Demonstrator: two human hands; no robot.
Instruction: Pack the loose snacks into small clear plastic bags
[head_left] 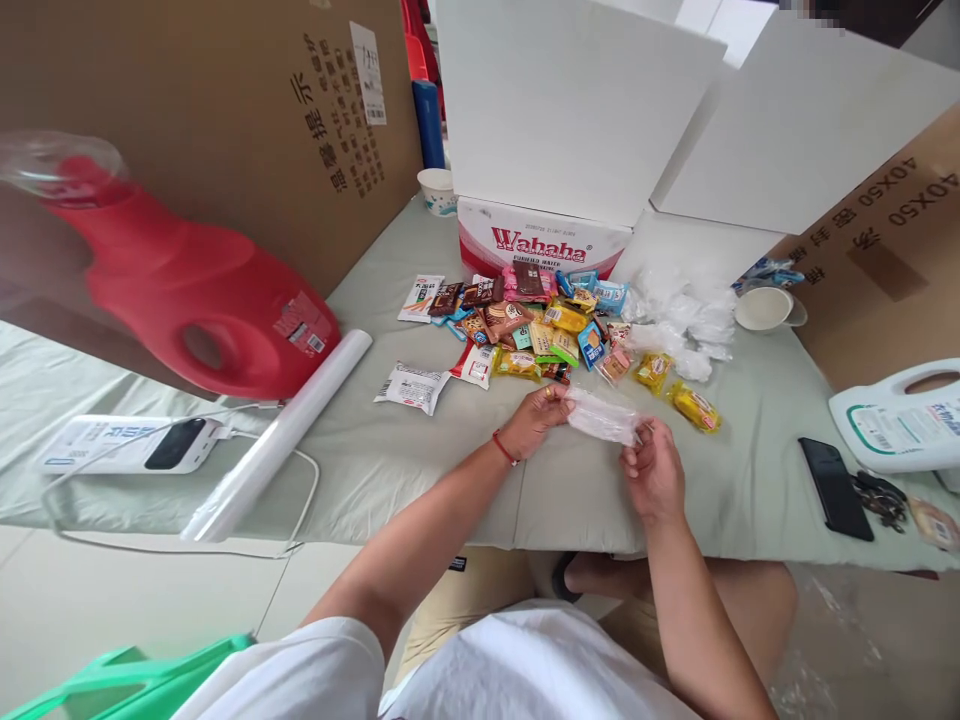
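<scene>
A small clear plastic bag (602,416) is stretched between my two hands above the cloth. My left hand (536,422), with a red cord on its wrist, pinches the bag's left end. At the other end my right hand (654,468) grips the bag between thumb and fingers. Just beyond lies a heap of wrapped snacks (517,325) in brown, yellow, blue and green packaging. Two yellow snack packs, one of them the nearer pack (695,406), rest to the right of the heap. A pile of crumpled clear plastic bags (682,305) sits behind them.
A Wahaha carton (547,240) stands at the back. On the left are a red jug (202,300), a plastic film roll (277,440) and a power bank (127,443) with a cable. At right lie a phone (834,487), keys (879,498) and a white jug (900,425).
</scene>
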